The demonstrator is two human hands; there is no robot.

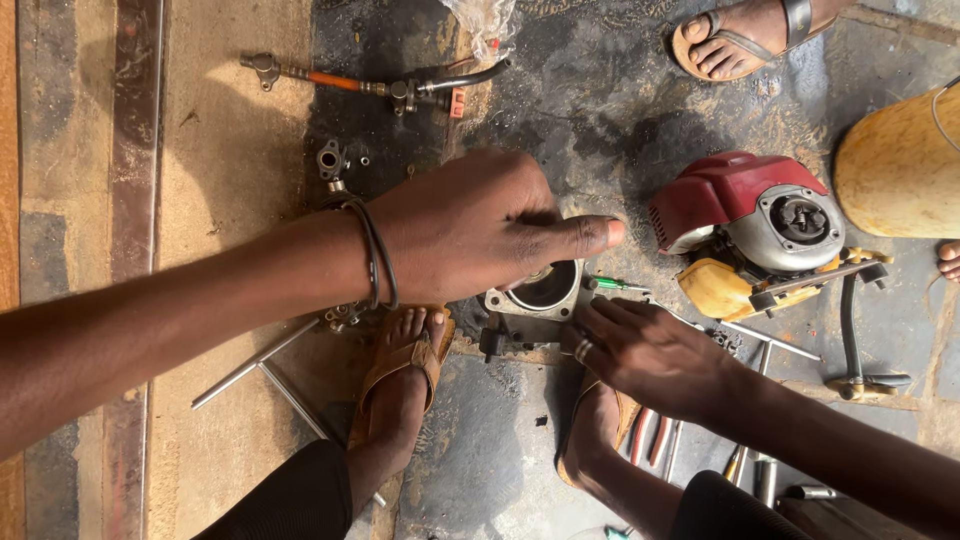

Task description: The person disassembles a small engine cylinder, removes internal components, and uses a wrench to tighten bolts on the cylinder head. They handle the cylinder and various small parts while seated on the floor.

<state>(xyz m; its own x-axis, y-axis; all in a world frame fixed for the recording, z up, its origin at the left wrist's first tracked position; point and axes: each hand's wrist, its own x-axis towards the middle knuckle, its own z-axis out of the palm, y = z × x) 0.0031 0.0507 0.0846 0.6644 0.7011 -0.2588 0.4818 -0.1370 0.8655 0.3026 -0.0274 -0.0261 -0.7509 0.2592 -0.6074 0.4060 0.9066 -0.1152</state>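
My left hand (pixel 480 225) reaches across from the left and rests on top of a grey metal engine part (pixel 545 295) with a round bore, standing on the oily floor. Black bands circle that wrist. My right hand (pixel 650 355), with a ring on one finger, presses against the right side of the same part. A green-handled screwdriver (pixel 615 285) lies just right of the part, between my two hands. My sandalled feet (pixel 405 370) flank the part from below.
A small red and yellow engine (pixel 755 235) sits to the right, with a yellow container (pixel 895 160) beyond it. A hose with fittings (pixel 380 85) lies at the top. Metal rods (pixel 265 370) lie left, pliers and tools (pixel 655 440) lower right. Another person's sandalled foot (pixel 740 35) is top right.
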